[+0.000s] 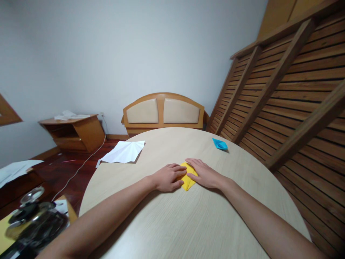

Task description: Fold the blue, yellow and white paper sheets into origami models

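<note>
A folded piece of yellow paper [188,182] lies flat on the round table [172,223], between my two hands. My left hand [169,177] rests on its left side, palm down, with the fingers stretched over the paper. From the right, my right hand [205,173] lies flat, its thumb and fingers spread on the paper's right and far edges. Parts of the yellow paper are hidden under the fingers. Beyond my right hand, a folded blue paper boat [220,144] sits near the table's far right edge.
A creased white sheet [122,152] lies at the table's far left. A slatted wooden frame [269,97] leans along the right side. Behind the table stands a headboard [163,95]. At left are a low cabinet [83,133], a white cord [81,167] and a glass pot [40,223].
</note>
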Demonstrator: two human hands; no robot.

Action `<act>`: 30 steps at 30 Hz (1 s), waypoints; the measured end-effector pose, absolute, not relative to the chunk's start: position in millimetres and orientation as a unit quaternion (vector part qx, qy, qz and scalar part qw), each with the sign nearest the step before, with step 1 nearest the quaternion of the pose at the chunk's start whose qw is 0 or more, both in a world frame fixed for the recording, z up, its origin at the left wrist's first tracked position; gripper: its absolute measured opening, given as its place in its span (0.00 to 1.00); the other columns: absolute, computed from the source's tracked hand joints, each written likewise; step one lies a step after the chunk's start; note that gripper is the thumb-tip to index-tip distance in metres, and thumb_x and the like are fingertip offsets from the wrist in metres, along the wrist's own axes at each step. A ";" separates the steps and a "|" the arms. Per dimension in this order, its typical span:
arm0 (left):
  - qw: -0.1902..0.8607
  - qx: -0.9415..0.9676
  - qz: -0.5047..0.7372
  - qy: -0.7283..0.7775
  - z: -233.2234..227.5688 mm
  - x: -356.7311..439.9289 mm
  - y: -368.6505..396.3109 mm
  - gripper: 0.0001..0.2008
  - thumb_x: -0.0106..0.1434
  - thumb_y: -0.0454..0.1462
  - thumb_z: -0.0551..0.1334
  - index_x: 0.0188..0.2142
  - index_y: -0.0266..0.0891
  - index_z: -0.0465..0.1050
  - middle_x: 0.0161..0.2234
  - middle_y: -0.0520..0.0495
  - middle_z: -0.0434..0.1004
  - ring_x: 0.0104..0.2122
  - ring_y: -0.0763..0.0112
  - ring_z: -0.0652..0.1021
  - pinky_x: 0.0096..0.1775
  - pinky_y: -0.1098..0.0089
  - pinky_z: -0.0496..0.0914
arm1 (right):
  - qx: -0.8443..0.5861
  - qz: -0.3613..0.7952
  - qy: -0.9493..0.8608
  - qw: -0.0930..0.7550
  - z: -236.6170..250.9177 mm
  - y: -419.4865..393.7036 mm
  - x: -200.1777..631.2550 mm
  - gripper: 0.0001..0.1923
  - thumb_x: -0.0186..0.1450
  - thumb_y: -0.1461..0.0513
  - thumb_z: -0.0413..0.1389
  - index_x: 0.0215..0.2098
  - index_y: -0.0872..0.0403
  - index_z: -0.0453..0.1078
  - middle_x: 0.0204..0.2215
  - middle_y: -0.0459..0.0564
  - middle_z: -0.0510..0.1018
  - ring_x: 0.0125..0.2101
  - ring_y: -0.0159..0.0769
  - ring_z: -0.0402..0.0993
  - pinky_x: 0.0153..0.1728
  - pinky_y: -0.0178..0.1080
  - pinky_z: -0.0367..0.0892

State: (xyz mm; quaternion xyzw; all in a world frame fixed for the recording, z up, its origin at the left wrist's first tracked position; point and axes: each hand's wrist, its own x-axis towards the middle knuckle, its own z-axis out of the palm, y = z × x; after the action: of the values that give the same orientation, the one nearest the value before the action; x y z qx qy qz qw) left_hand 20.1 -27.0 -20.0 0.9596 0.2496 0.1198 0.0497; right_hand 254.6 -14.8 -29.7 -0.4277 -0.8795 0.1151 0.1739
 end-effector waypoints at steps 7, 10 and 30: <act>0.041 0.961 0.124 0.242 -16.1 20.2 -27.5 0.20 0.69 0.39 0.53 0.59 0.40 0.65 0.61 0.40 0.67 0.58 0.56 0.69 0.60 0.56 0.62 | -0.428 0.180 -0.879 0.107 -25.2 -21.6 254.4 0.52 0.59 0.39 0.57 0.71 0.56 0.47 0.71 0.59 0.47 0.69 0.53 0.40 0.67 0.54 0.41; 0.039 0.961 0.125 0.245 -17.0 20.2 -27.3 0.21 0.69 0.39 0.53 0.59 0.40 0.65 0.61 0.40 0.67 0.59 0.56 0.69 0.60 0.56 0.62 | -0.424 0.197 -0.879 0.098 -25.4 -22.3 254.2 0.56 0.56 0.37 0.59 0.72 0.53 0.44 0.71 0.58 0.45 0.69 0.54 0.37 0.67 0.55 0.40; 0.044 0.957 0.127 0.255 -19.5 20.2 -26.4 0.22 0.68 0.41 0.53 0.60 0.40 0.65 0.60 0.40 0.68 0.57 0.55 0.69 0.58 0.55 0.64 | -0.512 0.081 -0.827 0.215 -47.7 7.5 261.1 0.29 0.69 0.56 0.48 0.67 0.52 0.55 0.61 0.57 0.67 0.60 0.47 0.62 0.60 0.51 0.56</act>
State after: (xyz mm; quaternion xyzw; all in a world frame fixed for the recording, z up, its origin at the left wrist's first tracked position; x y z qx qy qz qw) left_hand 20.2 -26.4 -19.5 0.9574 0.2553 0.1274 0.0437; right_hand 261.1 7.5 -47.7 -0.5124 -0.8274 0.0808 0.2151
